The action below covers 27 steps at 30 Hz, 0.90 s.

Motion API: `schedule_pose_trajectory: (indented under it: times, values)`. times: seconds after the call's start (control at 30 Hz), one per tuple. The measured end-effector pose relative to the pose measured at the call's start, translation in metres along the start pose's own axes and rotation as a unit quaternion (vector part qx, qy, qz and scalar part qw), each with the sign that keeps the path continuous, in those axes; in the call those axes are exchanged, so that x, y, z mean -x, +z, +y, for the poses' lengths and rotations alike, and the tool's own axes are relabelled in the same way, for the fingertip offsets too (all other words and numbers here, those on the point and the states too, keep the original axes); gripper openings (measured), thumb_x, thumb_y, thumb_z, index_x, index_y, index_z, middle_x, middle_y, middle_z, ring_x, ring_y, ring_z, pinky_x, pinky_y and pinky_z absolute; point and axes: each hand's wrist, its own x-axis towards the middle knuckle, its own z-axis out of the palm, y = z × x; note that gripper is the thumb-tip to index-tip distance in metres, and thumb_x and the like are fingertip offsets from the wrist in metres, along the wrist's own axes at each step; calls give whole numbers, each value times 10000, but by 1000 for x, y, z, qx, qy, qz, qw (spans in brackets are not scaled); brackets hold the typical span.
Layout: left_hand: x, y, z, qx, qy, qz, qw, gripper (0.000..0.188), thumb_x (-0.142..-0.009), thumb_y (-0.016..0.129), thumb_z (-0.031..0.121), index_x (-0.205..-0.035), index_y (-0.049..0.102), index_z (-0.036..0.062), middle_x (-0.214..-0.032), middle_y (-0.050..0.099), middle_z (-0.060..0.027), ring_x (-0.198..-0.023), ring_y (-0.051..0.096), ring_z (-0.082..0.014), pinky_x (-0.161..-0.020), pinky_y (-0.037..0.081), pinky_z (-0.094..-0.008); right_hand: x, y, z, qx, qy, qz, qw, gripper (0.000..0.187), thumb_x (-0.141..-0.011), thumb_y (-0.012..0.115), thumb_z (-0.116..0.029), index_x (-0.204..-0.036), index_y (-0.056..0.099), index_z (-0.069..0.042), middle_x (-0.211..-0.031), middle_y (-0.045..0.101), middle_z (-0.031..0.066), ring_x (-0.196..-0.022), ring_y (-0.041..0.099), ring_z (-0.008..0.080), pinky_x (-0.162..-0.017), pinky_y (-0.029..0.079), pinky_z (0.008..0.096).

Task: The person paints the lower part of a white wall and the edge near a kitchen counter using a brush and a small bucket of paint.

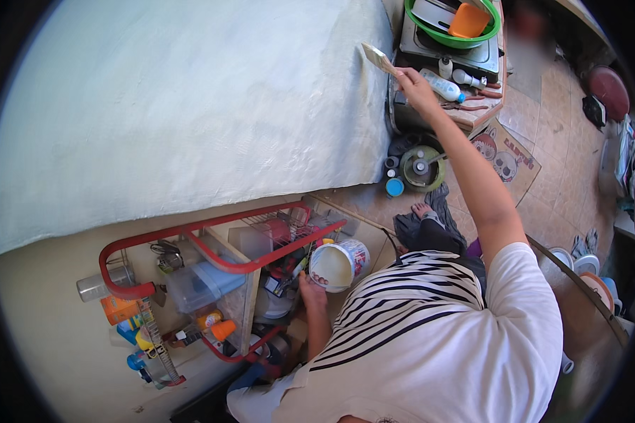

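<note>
My right hand (415, 86) is stretched far forward and closed around the handle of a wide paintbrush (378, 58). The brush's bristles point up and left, close to the white wall (226, 92); whether they touch it I cannot tell. Down by my waist, my left hand (313, 290) grips the side of a white bucket (360, 258). Pale, cream-white paint (330, 268) shows inside the bucket, which is tilted in the view. Part of my left hand's grip is hidden behind the bucket.
A red-framed rack (243, 266) with plastic containers stands beside my left arm. Ahead, a counter holds a stove (458, 55), a green basin (466, 42), a white bottle (441, 85) and pliers (466, 107). A gas cylinder (430, 176) and blue-topped can (394, 187) stand below.
</note>
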Motion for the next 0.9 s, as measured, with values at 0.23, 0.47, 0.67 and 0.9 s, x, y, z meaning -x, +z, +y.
schedule_pose_trajectory:
  times: [0.23, 0.47, 0.67, 0.9]
  values:
    - [3, 5, 8, 11, 12, 3, 1000, 454, -947, 432, 502, -780, 500, 85, -659, 474, -21, -581, 454, -197, -585, 400, -368, 69, 76, 39, -49, 74, -99, 991, 389, -974, 543, -301, -1314, 436, -144, -850, 592, 56, -605, 563, 126, -480, 464, 280]
    - [13, 12, 17, 43, 19, 37, 998, 483, -939, 434, 516, -788, 522, 66, -653, 486, -29, -587, 467, -210, -588, 405, -376, 197, 90, 33, 33, 65, -317, 945, 396, -980, 518, -248, -1324, 393, -97, -970, 620, 195, -907, 622, 314, -834, 487, 406]
    - [10, 24, 24, 59, 11, 38, 997, 492, -940, 434, 518, -776, 518, 62, -640, 483, -33, -583, 475, -215, -584, 405, -377, 184, 53, 54, 91, 35, -408, 908, 358, -981, 511, -293, -1297, 485, -127, -1098, 633, 185, -1026, 622, 307, -883, 475, 394]
    - [0, 44, 28, 26, 4, 64, 998, 475, -952, 434, 496, -772, 506, 62, -633, 464, -33, -588, 466, -206, -578, 396, -368, 35, 21, 65, 137, -18, -341, 930, 219, -932, 596, -207, -1101, 660, -82, -860, 657, 29, -803, 572, 118, -723, 481, 307]
